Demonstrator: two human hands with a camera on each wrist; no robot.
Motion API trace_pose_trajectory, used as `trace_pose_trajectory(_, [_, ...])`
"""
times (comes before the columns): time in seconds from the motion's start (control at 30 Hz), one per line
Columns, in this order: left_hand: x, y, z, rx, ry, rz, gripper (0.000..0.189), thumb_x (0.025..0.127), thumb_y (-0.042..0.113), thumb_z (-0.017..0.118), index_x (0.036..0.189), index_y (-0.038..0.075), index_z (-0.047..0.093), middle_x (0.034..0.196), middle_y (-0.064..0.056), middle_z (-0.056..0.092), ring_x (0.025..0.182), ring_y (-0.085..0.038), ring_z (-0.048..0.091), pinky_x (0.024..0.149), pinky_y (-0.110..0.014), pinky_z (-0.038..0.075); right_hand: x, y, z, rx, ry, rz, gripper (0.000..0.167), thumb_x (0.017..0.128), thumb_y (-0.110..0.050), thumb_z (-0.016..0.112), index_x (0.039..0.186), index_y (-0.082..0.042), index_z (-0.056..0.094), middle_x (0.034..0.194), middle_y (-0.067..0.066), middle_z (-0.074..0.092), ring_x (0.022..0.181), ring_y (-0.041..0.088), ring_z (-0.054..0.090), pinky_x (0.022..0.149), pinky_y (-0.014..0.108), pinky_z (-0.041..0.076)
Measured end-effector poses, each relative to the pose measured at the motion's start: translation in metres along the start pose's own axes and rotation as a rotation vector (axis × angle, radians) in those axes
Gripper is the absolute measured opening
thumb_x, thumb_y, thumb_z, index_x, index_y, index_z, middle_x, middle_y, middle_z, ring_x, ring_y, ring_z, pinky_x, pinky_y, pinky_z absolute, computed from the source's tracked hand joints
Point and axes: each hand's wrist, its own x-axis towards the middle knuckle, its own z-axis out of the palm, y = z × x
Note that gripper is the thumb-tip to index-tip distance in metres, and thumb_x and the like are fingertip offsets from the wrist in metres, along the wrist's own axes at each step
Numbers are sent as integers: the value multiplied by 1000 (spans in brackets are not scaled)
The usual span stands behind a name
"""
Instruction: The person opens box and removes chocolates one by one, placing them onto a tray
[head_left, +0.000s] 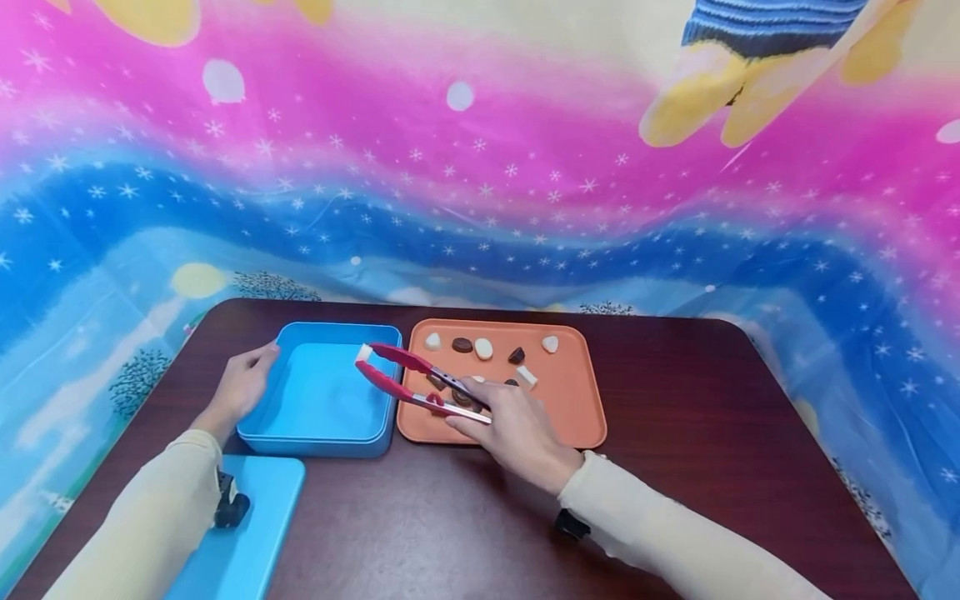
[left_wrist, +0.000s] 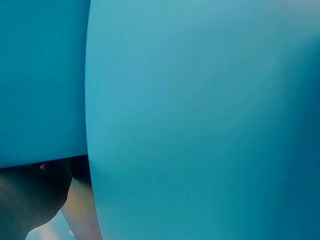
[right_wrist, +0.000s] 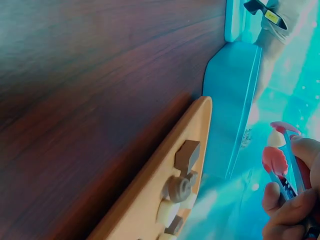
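Note:
My right hand (head_left: 525,433) grips a pair of tongs (head_left: 386,384) with red tips and metal arms. Between the tips sits a small white chocolate (head_left: 363,353), held above the right part of a blue box (head_left: 315,392). That box is square and uncovered, and I see nothing lying in it. At its left side, my left hand (head_left: 242,385) holds the wall near the rim; some fingers are hidden. Right of the box, an orange tray (head_left: 573,404) bears several white and dark brown chocolates, partly hidden under the tongs and right hand. Brown chocolate (right_wrist: 187,156) shows close up in the right wrist view.
A flat blue lid (head_left: 258,517) lies in front of the box, below my left forearm. Box and tray stand side by side near the back of the dark brown table (head_left: 675,400). A colourful printed cloth (head_left: 480,208) hangs behind the table and along its sides.

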Motion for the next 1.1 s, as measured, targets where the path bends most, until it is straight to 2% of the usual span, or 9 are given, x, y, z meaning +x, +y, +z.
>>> trace_pose_trajectory(0.1, [1, 0, 1, 0, -6, 7, 74, 108, 55, 17, 161, 3, 13, 166, -28, 14, 152, -55, 12, 119, -73, 18, -7, 5, -6, -8, -2, 28, 50, 87, -46, 78, 133, -28, 69, 88, -11, 72, 61, 5, 48, 45, 22, 36])
trace_pose_trajectory(0.2, [1, 0, 2, 1, -8, 11, 74, 108, 56, 17, 161, 4, 14, 166, -28, 14, 152, -54, 13, 119, -73, 19, -16, 9, -12, -20, -1, 43, 56, 86, -46, 79, 137, -24, 66, 81, -10, 66, 56, 7, 44, 43, 23, 32])
trace_pose_trajectory(0.37, [0, 0, 1, 4, -8, 8, 74, 108, 56, 17, 161, 4, 13, 166, -28, 14, 152, -55, 12, 118, -74, 19, -30, 20, -19, -35, 24, 55, 54, 84, -44, 81, 132, -22, 70, 70, -15, 57, 53, 5, 35, 44, 21, 25])
trace_pose_trajectory(0.47, [0, -2, 1, 6, -11, 6, 75, 108, 56, 16, 161, 3, 13, 166, -29, 14, 152, -55, 12, 118, -74, 18, -39, 29, -20, -44, 38, 60, 52, 84, -44, 81, 130, -23, 71, 72, -18, 56, 52, 3, 33, 44, 20, 23])
trace_pose_trajectory(0.7, [0, -3, 1, -2, -5, 3, 75, 108, 56, 17, 161, 3, 14, 166, -28, 14, 152, -55, 13, 118, -73, 19, -57, 52, -22, -29, 61, 71, 55, 84, -41, 82, 133, -20, 69, 81, -15, 62, 63, 2, 47, 50, 18, 36])
trace_pose_trajectory(0.83, [0, -4, 0, 1, -3, 2, 75, 108, 57, 17, 161, 4, 14, 166, -29, 14, 151, -56, 13, 117, -75, 19, -68, 64, -25, -42, 55, 108, 57, 84, -44, 82, 135, -22, 68, 104, -11, 74, 78, 3, 61, 61, 23, 48])
trace_pose_trajectory(0.93, [0, -3, 0, -2, -5, 2, 76, 107, 58, 18, 161, 4, 13, 166, -29, 14, 151, -56, 13, 117, -75, 19, -76, 74, -28, -47, 68, 122, 57, 83, -44, 82, 134, -22, 68, 119, -7, 75, 89, 5, 68, 68, 28, 53])
trace_pose_trajectory(1.1, [0, -1, -1, -4, -4, 1, 75, 107, 57, 17, 161, 5, 13, 166, -29, 13, 151, -56, 12, 117, -76, 19, -90, 90, -39, -60, 73, 150, 54, 84, -46, 81, 131, -22, 70, 117, -5, 76, 88, 7, 68, 67, 28, 51])
